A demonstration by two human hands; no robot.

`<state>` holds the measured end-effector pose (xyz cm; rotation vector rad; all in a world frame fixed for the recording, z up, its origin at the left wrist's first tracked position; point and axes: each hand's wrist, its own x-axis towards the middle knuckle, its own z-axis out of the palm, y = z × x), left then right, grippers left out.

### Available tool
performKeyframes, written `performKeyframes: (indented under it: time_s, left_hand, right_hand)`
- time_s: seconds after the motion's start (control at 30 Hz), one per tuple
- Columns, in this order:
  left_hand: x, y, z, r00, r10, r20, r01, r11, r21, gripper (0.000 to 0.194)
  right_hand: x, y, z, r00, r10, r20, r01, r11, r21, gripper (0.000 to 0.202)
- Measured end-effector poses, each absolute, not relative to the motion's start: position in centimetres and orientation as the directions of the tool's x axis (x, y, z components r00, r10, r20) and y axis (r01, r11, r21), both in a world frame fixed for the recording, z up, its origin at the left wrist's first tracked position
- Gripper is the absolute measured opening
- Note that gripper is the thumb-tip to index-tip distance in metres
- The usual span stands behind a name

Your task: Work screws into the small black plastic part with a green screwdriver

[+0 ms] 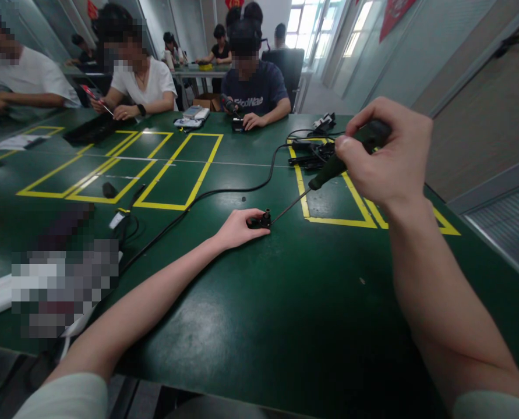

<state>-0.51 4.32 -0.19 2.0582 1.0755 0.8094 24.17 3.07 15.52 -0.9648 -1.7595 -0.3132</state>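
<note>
Black part (265, 220) in left hand (236, 228), screwdriver (328, 173) angled

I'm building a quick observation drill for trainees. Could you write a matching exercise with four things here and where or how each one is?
1. Screwdriver
2. Small black part
3. Long black cable
4. Yellow tape

A. Winding across the green table
B. Gripped in the right hand
C. Laid in straight-edged outlines
D. Held in the left hand

Pairs: 1-B, 2-D, 3-A, 4-C
</note>
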Motion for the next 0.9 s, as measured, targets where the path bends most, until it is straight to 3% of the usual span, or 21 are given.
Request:
performKeyframes:
  time_s: [0.9]
  left_hand:
    - [0.7,3.2,0.6,0.375,0.907,0.192,0.456,-0.36,0.814,0.025]
  right_hand:
    - [24.3,3.5,15.2,-0.112,0.483,0.869,0.765,0.6,-0.235,0.017]
